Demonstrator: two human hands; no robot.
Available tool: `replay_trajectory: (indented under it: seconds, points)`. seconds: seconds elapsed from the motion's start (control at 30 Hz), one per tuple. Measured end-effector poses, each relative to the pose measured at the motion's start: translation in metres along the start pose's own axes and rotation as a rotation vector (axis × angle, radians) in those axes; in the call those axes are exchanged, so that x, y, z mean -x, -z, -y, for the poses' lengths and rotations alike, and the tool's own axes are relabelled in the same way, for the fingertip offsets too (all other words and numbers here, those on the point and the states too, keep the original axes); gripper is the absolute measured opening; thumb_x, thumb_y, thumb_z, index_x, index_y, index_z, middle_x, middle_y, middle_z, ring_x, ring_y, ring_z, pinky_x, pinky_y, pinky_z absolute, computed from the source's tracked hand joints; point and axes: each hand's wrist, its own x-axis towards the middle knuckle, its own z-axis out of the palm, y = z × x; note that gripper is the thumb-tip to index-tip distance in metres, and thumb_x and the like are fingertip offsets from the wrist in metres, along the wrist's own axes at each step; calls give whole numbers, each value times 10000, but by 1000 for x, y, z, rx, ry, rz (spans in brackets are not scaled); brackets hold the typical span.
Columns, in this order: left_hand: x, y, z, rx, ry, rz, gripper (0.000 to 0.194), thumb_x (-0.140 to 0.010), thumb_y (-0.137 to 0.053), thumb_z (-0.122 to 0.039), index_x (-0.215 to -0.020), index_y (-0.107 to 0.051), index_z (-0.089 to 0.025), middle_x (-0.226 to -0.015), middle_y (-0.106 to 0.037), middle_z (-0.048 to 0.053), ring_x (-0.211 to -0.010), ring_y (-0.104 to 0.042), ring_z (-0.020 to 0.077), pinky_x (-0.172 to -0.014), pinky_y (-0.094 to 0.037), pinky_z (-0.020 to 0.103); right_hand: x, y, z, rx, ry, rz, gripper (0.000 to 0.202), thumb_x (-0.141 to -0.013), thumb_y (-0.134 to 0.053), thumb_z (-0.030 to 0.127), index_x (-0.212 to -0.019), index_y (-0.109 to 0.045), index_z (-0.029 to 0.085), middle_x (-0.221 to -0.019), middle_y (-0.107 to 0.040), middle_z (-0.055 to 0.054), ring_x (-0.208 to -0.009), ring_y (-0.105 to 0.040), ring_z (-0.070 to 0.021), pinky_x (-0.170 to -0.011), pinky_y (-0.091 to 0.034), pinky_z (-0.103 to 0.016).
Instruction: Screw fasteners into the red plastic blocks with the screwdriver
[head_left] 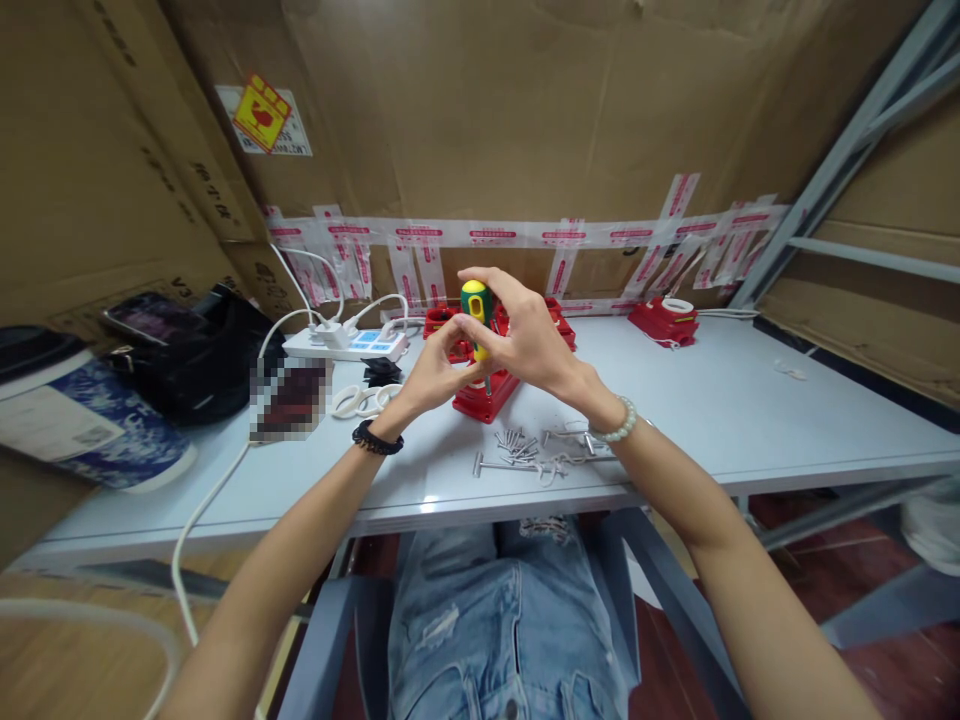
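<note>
A screwdriver (pixel 475 300) with a green and yellow handle stands nearly upright, its metal shaft pointing down at a red plastic part (pixel 474 408) on the table. My right hand (pixel 534 345) is closed around the handle, one finger reaching over its top. From the other side, my left hand (pixel 435 372) curls its fingers and thumb around the lower handle. The hands partly hide the red part and where the tip meets it. Just in front lie a pile of screws (pixel 516 444) and a T-shaped metal rod (pixel 510 466).
More red parts stand behind my hands, and another red part (pixel 664 322) sits at the back right. White rings (pixel 346 402), a power strip (pixel 349 345) with cables, a black bag (pixel 199 350) and a large cup (pixel 97 420) occupy the left. Cardboard (pixel 480 120) walls the back.
</note>
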Motion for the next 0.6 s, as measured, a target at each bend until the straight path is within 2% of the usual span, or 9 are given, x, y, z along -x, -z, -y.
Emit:
replay_trajectory:
  seconds: [0.1, 0.2, 0.33, 0.4, 0.5, 0.6]
  points:
    - [1, 4, -2, 34, 1, 101, 433, -721, -753, -445, -1022, -605, -171, -1012, -673, 62, -908, -632, 187, -795, -519, 303, 0, 0, 1, -24, 1, 6, 392, -874, -483, 261, -1250, -501, 155, -1225, -597, -103, -1090, -568, -202, -962, -435, -394]
    - [1, 6, -5, 42, -15, 143, 375, -760, -715, -457, -981, -621, -169, -954, -678, 51, -843, -631, 171, -757, -527, 299, 0, 1, 3, -22, -6, 10, 411, -876, -453, 254, -1274, -489, 154, -1252, -589, -104, -1105, -563, -202, -965, -435, -398]
    - [-1, 1, -3, 15, -83, -15, 410, -633, -831, -386, -889, -585, -179, -864, -643, 7, -810, -598, 139, -750, -504, 263, 0, 2, 4, 23, -16, -2, 395, -873, -492, 307, -1239, -523, 163, -1212, -606, -103, -1110, -559, -221, -976, -427, -421]
    - [-2, 0, -2, 12, -77, -46, 455, -605, -849, -374, -913, -573, -184, -886, -633, 4, -835, -594, 140, -761, -496, 260, 0, 2, 4, 25, -12, -1, 399, -874, -499, 316, -1237, -530, 154, -1207, -608, -109, -1100, -564, -220, -976, -428, -416]
    - [0, 3, -3, 42, -15, 79, 414, -702, -775, -413, -992, -593, -180, -980, -651, 41, -897, -611, 168, -793, -504, 293, 0, 3, 4, 13, -17, 7, 422, -885, -455, 271, -1286, -502, 148, -1231, -599, -110, -1100, -567, -210, -979, -427, -408]
    - [2, 6, -5, 61, 10, 171, 327, -775, -709, -419, -958, -625, -162, -969, -673, 58, -889, -624, 178, -795, -510, 301, 0, 3, 4, 16, -27, 23, 451, -893, -415, 256, -1333, -468, 171, -1255, -589, -98, -1147, -546, -217, -996, -414, -428]
